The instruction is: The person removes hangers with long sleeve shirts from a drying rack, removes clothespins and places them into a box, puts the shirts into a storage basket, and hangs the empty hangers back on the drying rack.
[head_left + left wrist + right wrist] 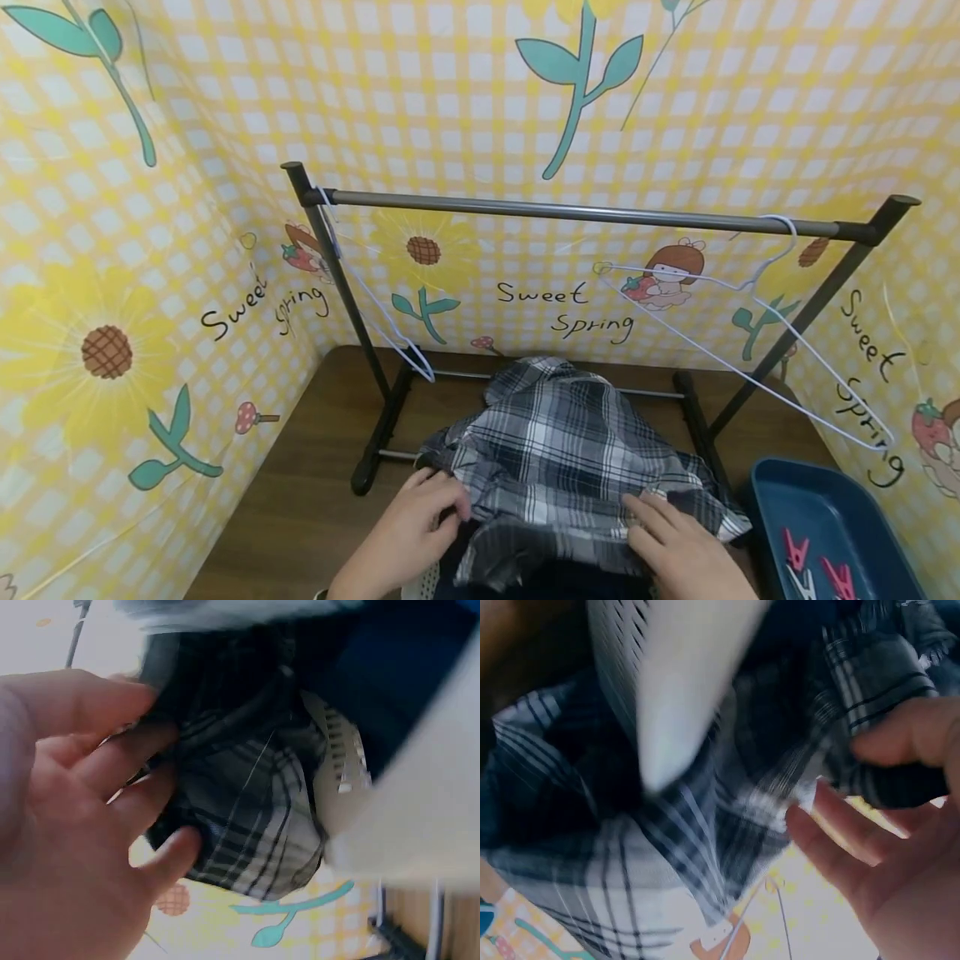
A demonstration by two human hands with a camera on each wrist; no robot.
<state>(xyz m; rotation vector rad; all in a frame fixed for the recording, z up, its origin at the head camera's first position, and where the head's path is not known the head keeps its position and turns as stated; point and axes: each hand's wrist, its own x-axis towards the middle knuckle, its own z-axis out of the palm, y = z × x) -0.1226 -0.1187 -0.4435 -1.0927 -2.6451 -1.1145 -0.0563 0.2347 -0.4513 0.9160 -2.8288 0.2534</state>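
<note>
A black, grey and white plaid shirt (pixel 555 442) lies bunched over the rim of a pale perforated basket (pixel 682 697). My left hand (pixel 420 529) holds the shirt's left side, fingers bent against the cloth; the left wrist view shows that hand (pixel 90 795) by a dark fold. On the right side, my right hand (pixel 678 542) grips the shirt. In the right wrist view a fold passes between that hand's (pixel 885 832) thumb and fingers. Dark navy cloth (pixel 375 682) sits inside the basket. Much of the basket is hidden under the shirt in the head view.
A dark metal rack (pixel 525 208) stands behind the shirt. One white hanger (pixel 390 325) hangs at its left end, another hanger (pixel 690 346) at its right. A blue tray (pixel 817 492) at right holds pink and white clothespins (pixel 797 550). Yellow checked cloth walls surround the brown table (pixel 292 500).
</note>
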